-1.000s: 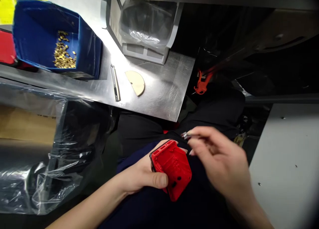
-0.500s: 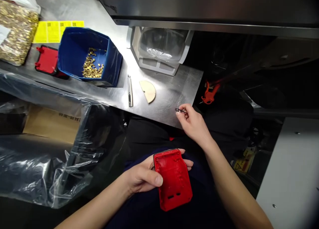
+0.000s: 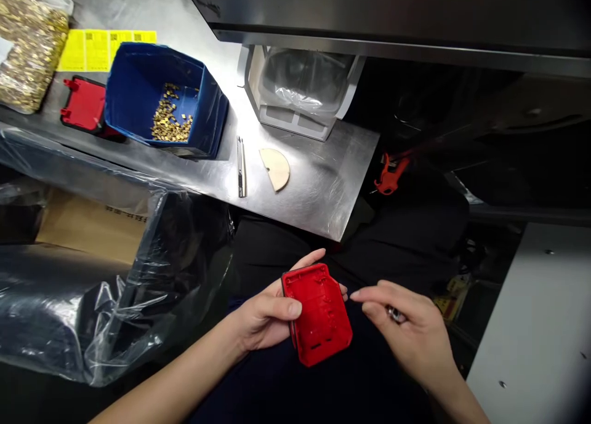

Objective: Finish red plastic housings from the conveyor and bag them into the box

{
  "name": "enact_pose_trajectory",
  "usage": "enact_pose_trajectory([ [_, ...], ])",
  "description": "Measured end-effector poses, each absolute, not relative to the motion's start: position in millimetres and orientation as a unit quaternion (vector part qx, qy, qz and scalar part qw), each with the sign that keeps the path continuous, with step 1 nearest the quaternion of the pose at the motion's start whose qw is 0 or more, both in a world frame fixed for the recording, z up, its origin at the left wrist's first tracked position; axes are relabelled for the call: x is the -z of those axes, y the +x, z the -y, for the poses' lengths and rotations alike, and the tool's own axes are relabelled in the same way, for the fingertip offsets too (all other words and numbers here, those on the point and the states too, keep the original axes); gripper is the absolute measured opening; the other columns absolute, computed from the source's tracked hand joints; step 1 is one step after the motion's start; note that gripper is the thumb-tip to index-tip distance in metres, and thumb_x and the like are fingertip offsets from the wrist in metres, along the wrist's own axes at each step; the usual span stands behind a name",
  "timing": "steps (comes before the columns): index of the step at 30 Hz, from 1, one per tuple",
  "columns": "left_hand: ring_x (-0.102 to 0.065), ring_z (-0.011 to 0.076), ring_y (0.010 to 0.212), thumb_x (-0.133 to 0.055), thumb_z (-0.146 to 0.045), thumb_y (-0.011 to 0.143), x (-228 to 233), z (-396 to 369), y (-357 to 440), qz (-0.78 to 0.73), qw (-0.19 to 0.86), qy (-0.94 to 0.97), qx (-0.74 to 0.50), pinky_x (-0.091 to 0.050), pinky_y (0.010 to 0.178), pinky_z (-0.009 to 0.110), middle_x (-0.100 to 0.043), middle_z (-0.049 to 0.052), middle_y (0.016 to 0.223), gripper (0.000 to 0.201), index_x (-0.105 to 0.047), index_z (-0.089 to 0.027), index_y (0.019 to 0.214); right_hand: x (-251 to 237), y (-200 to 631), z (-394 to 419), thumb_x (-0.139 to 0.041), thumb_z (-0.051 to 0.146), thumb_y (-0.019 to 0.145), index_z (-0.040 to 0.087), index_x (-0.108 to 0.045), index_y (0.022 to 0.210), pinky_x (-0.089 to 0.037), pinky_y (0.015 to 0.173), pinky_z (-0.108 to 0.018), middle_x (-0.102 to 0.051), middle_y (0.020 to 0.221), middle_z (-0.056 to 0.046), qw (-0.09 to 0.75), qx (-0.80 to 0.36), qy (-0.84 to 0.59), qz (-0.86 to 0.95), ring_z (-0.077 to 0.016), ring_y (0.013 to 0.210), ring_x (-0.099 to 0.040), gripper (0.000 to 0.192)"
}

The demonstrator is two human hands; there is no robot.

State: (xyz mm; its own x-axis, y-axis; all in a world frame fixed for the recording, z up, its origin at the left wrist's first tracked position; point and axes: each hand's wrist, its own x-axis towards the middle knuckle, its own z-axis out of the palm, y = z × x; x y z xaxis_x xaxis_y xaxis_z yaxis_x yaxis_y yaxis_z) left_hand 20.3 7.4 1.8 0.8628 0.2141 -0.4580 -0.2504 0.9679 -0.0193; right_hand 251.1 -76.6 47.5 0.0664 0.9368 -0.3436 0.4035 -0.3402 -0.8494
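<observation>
My left hand (image 3: 263, 316) grips a red plastic housing (image 3: 318, 313) over my lap, thumb on its near edge, its ribbed inner side facing up. Just to the right of the housing, my right hand (image 3: 409, 335) curls its fingers around a small metal part (image 3: 396, 315), fingertips almost touching the housing's right edge. Both hands sit below the front edge of the steel worktable (image 3: 314, 190).
On the table stand a blue bin (image 3: 133, 98) holding small brass pieces, another red housing (image 3: 83, 104), yellow labels (image 3: 99, 48), a bag of brass parts (image 3: 28, 48), a metal strip (image 3: 241, 165), a tan half-disc (image 3: 276, 168) and a white lined bin (image 3: 300, 88). Clear plastic covers a box at left (image 3: 92, 276).
My right hand came back from the table edge down to the housing, still holding the small metal part. The left hand raised the housing slightly.
</observation>
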Motion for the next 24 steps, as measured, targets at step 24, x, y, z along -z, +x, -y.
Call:
enact_pose_trajectory([
  [24, -0.049, 0.0302, 0.136, -0.054, -0.053, 0.1, -16, -6, 37, -0.429, 0.86, 0.218, -0.168, -0.039, 0.113, 0.044, -0.053, 0.009, 0.15, 0.049, -0.053, -0.028, 0.142, -30, 236, 91, -0.061, 0.027, 0.099, 0.023, -0.074, 0.103, -0.036, 0.059, -0.029, -0.066, 0.072, -0.001, 0.276, -0.512, -0.544, 0.606, -0.0142, 0.061, -0.055, 0.014],
])
